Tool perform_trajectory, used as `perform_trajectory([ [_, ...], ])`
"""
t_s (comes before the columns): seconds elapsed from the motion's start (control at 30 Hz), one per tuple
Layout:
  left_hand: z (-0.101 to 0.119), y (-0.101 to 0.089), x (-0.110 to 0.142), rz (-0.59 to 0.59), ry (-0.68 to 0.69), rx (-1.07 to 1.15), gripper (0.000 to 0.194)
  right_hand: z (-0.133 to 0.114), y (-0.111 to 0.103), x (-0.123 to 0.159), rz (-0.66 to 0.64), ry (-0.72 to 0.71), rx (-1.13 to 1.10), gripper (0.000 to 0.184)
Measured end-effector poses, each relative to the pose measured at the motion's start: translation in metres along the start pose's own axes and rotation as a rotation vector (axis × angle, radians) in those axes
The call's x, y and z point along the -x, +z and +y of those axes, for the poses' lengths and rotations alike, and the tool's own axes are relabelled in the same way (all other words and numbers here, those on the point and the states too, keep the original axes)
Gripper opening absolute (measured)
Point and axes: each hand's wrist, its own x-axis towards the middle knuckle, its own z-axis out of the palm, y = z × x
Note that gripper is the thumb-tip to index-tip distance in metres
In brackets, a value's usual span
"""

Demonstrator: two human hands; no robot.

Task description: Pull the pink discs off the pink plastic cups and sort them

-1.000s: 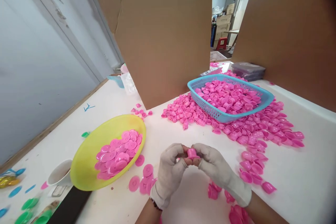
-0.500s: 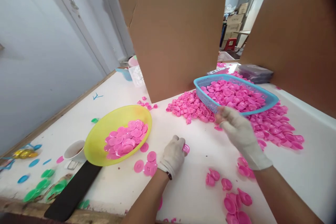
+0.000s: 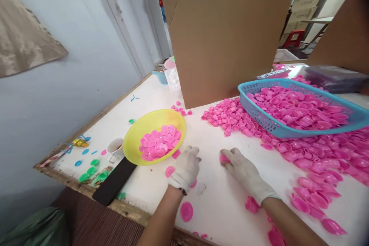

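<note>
My left hand [image 3: 186, 166], in a white glove, is low over the table just right of a yellow bowl [image 3: 131, 138] with pink discs [image 3: 161, 142] inside. Its fingers are curled down; what they hold, if anything, is hidden. Loose pink discs lie around and partly under it, one larger disc [image 3: 186, 211] nearer the front edge. Across from it, my gloved right hand [image 3: 245, 173] pinches a small pink toy cup [image 3: 224, 158] near the tabletop. Beyond that hand, a blue basket [image 3: 266, 125] full of pink cups rests on a spread-out pile of cups [image 3: 227, 113].
A tall cardboard sheet [image 3: 230, 38] stands behind the table. Left of the bowl are a white mug [image 3: 115, 147] with dark liquid, a black strip-like handle [image 3: 115, 181] and green pieces [image 3: 91, 170]. A small clear blurred bit [image 3: 201, 188] shows beside the left wrist.
My view has swung left. My right hand has come from the basket's near rim toward the left hand and now has a pink cup. My left hand has shifted toward the bowl.
</note>
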Motion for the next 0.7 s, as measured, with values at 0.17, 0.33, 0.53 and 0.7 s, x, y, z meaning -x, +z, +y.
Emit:
perform_trajectory([
  [0.17, -0.034, 0.004, 0.024, 0.017, -0.169, -0.184, 0.010, 0.000, -0.007, 0.002, 0.022, -0.004, -0.199, 0.018],
  [0.33, -0.030, 0.006, 0.027, 0.075, -0.122, -0.090, 0.013, 0.018, -0.009, 0.000, 0.057, -0.034, -0.487, 0.011],
  [0.53, 0.031, 0.004, 0.008, 0.159, 0.115, 0.424, 0.034, 0.020, -0.025, 0.009, 0.045, -0.042, -0.717, 0.007],
  [0.7, 0.070, 0.011, -0.016, -0.013, 0.192, 0.847, 0.015, 0.025, -0.052, 0.027, 0.019, -0.057, -0.858, 0.008],
])
